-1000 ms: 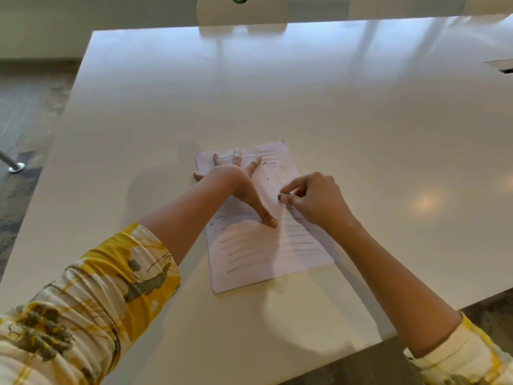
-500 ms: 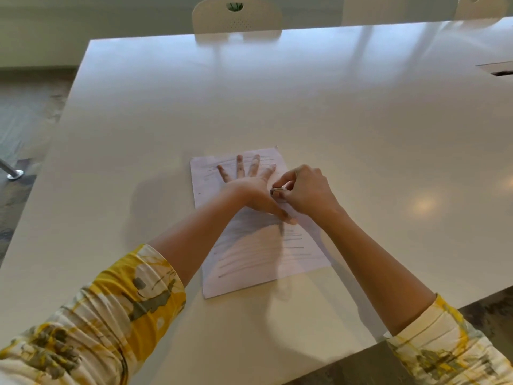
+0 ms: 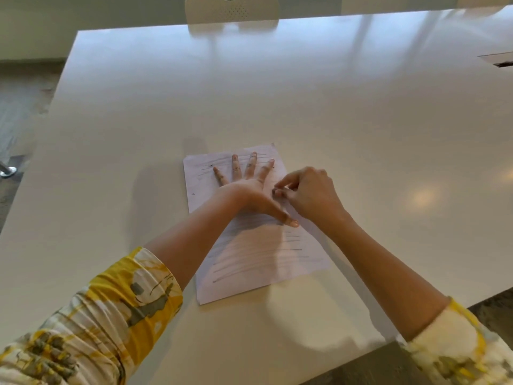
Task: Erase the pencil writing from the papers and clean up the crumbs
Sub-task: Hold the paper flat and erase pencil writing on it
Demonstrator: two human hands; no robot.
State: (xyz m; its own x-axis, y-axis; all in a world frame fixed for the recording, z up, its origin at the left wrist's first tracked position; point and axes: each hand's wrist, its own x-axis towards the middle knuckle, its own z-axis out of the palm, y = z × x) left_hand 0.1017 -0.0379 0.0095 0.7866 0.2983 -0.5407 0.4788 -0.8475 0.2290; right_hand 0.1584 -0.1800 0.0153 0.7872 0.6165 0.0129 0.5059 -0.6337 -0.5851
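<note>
Since the earlier frames, the left hand has shifted so that its thumb now points toward the lower right of the paper, and the right hand has closed in from the right until it sits just beside the left thumb's base.

The paper lies flat on the white table, slightly below frame centre, tilted with its long edge running toward the lower right. Pencil lines are visible across its upper part, between the left fingers, and across its lower half.

Left hand: fingers straight and spread apart, palm pressed down on the upper half of the sheet. Judged purpose: to anchor the sheet so that rubbing does not drag or crease it.

Right hand: fingertips bunched together, pinching a small dark-tipped object, judged to be the eraser. The object is too small to identify with certainty. It sits at the paper surface near the sheet's right edge, in the gap between the left index finger and thumb.

A few dark specks on the upper left of the sheet may be crumbs. The lines on the lower half appear not yet erased.
</note>
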